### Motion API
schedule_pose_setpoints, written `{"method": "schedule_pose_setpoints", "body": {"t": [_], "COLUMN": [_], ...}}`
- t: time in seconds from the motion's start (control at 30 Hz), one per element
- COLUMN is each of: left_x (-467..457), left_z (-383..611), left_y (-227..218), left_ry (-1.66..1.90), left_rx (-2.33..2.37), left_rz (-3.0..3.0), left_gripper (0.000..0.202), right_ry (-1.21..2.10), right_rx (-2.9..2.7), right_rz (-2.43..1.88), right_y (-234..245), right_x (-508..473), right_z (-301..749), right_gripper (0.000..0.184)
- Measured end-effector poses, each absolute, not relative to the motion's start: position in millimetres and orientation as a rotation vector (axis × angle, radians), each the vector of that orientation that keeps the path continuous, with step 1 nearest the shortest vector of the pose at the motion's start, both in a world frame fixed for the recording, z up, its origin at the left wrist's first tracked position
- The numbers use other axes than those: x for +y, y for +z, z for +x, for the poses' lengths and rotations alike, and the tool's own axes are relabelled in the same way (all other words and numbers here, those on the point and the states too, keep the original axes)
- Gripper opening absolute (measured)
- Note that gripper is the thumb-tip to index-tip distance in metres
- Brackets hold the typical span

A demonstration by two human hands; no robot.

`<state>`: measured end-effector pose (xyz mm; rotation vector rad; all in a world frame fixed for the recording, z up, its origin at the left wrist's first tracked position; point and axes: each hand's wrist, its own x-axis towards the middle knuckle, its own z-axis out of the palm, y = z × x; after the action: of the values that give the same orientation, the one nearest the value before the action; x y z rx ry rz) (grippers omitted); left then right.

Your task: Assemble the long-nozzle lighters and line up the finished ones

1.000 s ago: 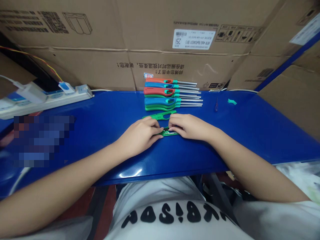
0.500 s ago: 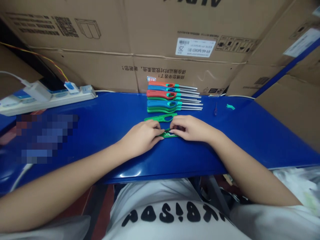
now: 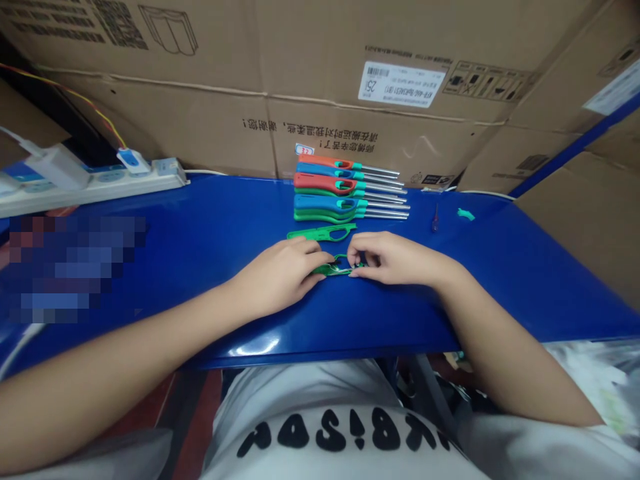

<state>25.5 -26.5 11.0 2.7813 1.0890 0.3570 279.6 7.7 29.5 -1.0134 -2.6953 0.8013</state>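
Note:
My left hand (image 3: 285, 270) is closed on the left end of an opened green lighter housing (image 3: 331, 270), thumb at the near side and fingers at the far side. Thin pale wire and small inner parts show inside it. At the housing's right end, my right hand (image 3: 397, 259) pinches with thumb and curled fingers; the small part between its fingertips is too hidden to name. Just beyond both hands lies a loose green housing half (image 3: 320, 233) with a finger loop.
Behind the hands, several long-nosed lighters (image 3: 327, 183) lie stacked on the blue table (image 3: 200, 267). To the right are a small screwdriver (image 3: 435, 219) and a turquoise plastic piece (image 3: 465, 214). A power strip (image 3: 150, 179) stands at left; cardboard (image 3: 210, 120) walls the back.
My right hand has shifted slightly right, away from my left fingertips, so more of the housing's inside shows. My left hand keeps its hold. The camera view has shifted a little.

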Motion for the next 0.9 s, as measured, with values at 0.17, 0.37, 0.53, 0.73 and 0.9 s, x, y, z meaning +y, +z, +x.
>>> {"method": "schedule_pose_setpoints", "body": {"t": [0.17, 0.37, 0.53, 0.73, 0.9], "left_x": [-27.9, -30.3, -29.5, -28.5, -29.2], "left_z": [25.7, 25.7, 24.8, 27.1, 29.5], "left_y": [11.6, 12.9, 13.4, 12.1, 8.4], "left_ry": [0.295, 0.223, 0.211, 0.230, 0.304], "left_rx": [1.069, 1.061, 1.045, 1.014, 0.976], "left_rz": [2.859, 2.910, 2.911, 2.864, 2.827], "left_gripper": [0.028, 0.029, 0.028, 0.026, 0.025], "right_ry": [0.840, 0.849, 0.862, 0.871, 0.869], "right_rx": [-2.685, -2.687, -2.687, -2.715, -2.699], "right_rz": [-1.016, -0.930, -0.906, -0.858, -0.858], "right_y": [29.5, 28.4, 27.5, 32.0, 30.6], "right_x": [8.4, 9.6, 10.1, 5.8, 4.5], "right_z": [280.1, 280.0, 280.5, 279.9, 277.4], "right_gripper": [0.009, 0.009, 0.008, 0.012, 0.024]}}
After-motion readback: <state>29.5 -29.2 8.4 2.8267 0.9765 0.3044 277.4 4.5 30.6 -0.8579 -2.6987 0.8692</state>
